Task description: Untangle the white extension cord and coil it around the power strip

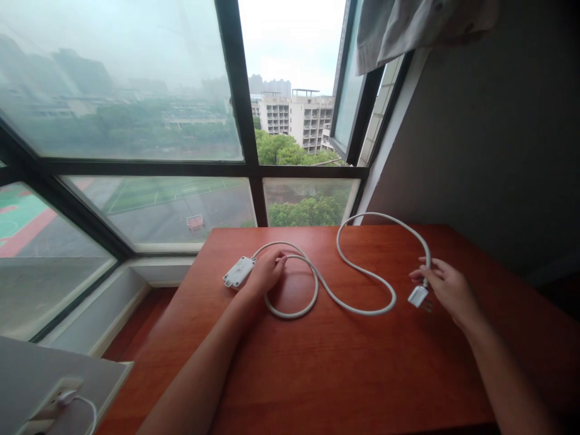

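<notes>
N1: Window corner, grey daylight. Reddish wooden table (344, 362) set against the glass, dark wall to the right.

N2: On it?

N1: One white cable (362, 275), laid in loose S-loops across the middle of the table. Small white socket box (238, 272) at its left end, near the table's left edge. White plug (417, 296) at its right end, prongs pointing toward the camera.

N2: Left hand?

N1: Left hand (266, 272) rests on the table just beside the socket box. Grip curled closed over the cable where it leaves the box.

N2: Right hand?

N1: Right hand (448, 290) is at the far end. Narrow fingertip grip on the cable just above the plug, other fingers spread loose. Plug sits at or just off the table; cannot tell which.

N2: Surroundings?

N1: Pale cloth (417, 24) hanging at top right. Wall outlet (58, 399) with a thin white lead at bottom left, well apart from the table's things.
</notes>
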Demonstrator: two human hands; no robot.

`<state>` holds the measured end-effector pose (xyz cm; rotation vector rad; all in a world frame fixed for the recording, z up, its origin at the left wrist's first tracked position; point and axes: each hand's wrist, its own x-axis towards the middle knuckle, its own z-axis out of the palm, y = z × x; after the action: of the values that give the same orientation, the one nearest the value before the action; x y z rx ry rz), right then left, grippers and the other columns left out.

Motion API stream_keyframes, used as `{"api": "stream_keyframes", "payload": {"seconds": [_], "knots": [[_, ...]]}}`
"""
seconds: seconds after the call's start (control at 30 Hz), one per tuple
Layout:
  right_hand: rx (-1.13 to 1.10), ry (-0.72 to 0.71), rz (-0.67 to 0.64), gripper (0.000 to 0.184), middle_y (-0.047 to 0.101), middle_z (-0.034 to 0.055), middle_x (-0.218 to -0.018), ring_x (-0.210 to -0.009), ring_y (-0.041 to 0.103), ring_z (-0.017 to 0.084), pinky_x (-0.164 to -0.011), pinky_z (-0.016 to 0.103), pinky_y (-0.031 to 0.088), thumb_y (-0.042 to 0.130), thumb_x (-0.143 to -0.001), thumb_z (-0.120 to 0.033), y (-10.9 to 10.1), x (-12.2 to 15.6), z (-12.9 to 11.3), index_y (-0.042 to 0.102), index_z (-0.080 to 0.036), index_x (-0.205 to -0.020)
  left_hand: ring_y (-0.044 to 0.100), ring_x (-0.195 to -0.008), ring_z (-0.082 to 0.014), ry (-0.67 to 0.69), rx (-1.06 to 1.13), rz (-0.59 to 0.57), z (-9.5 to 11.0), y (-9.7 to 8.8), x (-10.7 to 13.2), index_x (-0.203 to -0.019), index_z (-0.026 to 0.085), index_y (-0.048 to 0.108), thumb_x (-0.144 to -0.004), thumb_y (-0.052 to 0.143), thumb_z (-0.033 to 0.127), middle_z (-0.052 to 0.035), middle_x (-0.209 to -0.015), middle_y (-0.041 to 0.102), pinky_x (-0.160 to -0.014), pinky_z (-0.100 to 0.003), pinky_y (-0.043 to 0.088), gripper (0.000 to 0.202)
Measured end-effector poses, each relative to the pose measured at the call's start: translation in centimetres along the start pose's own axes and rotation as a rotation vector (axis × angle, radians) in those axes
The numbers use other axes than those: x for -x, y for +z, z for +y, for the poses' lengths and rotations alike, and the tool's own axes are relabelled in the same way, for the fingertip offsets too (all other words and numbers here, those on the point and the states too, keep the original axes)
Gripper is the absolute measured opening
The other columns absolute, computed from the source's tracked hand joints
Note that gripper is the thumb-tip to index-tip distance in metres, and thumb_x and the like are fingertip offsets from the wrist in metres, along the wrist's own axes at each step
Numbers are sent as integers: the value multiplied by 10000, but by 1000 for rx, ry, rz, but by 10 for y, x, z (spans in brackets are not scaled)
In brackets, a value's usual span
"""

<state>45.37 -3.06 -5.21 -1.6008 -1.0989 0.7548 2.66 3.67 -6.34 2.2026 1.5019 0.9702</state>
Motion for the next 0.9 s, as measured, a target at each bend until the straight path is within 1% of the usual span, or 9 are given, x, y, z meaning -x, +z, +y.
{"api": "stream_keyframes", "payload": {"seconds": [0.23,0.3,0.37,0.47,0.6,0.67,0.73,0.83,0.9], "knots": [[17,111,-18,293,711,83,-720,-626,673,201,-560,274,516,566,-776,-326,3,-28,24,566,-160,-1017,617,-801,-202,-13,-17,-5,3,-2,1,-825,194,600,-891,467,268,-56,-851,677,-734,-300,467,165],[111,124,-37,254,705,84,-684,-564,641,192,-523,271,483,563,-759,-343,1,-36,33,602,-153,-925,619,-794,-202,-16,-27,-12,4,-2,1,-821,193,598,-887,475,273,-58,-843,675,-720,-299,468,162],[244,116,-87,233,692,80,-638,-531,613,189,-510,277,454,550,-747,-374,-2,-43,43,631,-157,-771,619,-787,-201,-15,-31,-21,5,-2,2,-814,191,596,-888,474,277,-58,-834,671,-711,-298,469,166],[477,77,-122,263,685,68,-619,-569,622,207,-538,285,434,528,-747,-390,-7,-53,53,648,-172,-664,618,-774,-199,-8,-35,-33,4,-1,2,-804,190,594,-892,465,279,-58,-824,668,-700,-301,470,180],[790,31,-93,247,710,83,-711,-681,650,242,-588,295,417,529,-759,-374,-9,-61,58,682,-182,-729,621,-787,-202,6,-51,-39,4,-1,2,-807,192,602,-890,466,273,-61,-835,671,-713,-305,474,178],[866,29,-98,250,718,99,-772,-729,659,254,-617,301,425,539,-758,-369,-9,-62,59,694,-177,-793,620,-794,-206,15,-75,-44,4,-2,2,-799,190,604,-887,468,265,-67,-836,670,-720,-309,474,179],[867,25,-77,325,722,109,-839,-779,668,264,-656,306,444,554,-754,-373,-9,-60,61,692,-160,-957,619,-805,-213,26,-108,-51,5,-3,2,-791,187,608,-882,475,256,-74,-842,670,-728,-317,474,176],[794,4,-58,545,723,95,-881,-829,674,264,-719,318,464,560,-764,-391,-10,-57,66,572,-152,-1254,620,-842,-224,47,-147,-62,6,-3,3,-822,186,623,-870,494,243,-84,-881,674,-755,-331,477,150],[766,0,-68,589,726,82,-871,-839,675,266,-740,330,466,552,-773,-393,-10,-55,68,526,-163,-1315,622,-885,-229,63,-156,-62,6,-3,4,-878,186,632,-865,502,232,-90,-935,678,-787,-339,480,139]]}}
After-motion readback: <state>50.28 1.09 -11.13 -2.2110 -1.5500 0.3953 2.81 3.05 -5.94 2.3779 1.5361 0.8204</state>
